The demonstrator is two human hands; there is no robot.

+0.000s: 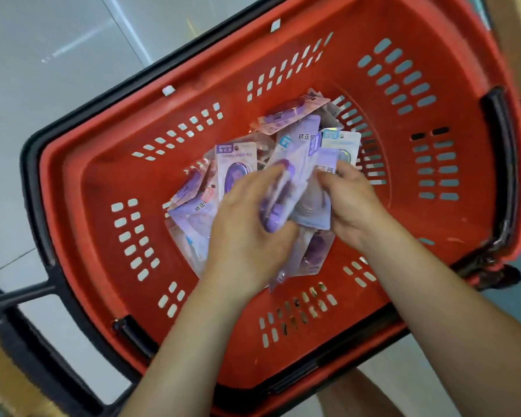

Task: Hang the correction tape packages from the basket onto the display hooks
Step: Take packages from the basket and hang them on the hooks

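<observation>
Head view: my left hand (247,227) and right hand (354,203) are gripping packages (292,179) in the basket (103,176); hanging is likely lying ahead

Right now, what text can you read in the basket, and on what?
"Campus": pale package beside the left hand.
"修正": tall purple package that hand grips.
"修正": far-left package, lying flat.
Short purple package in the right hand: text half covered.
Small print: blurred.
</observation>
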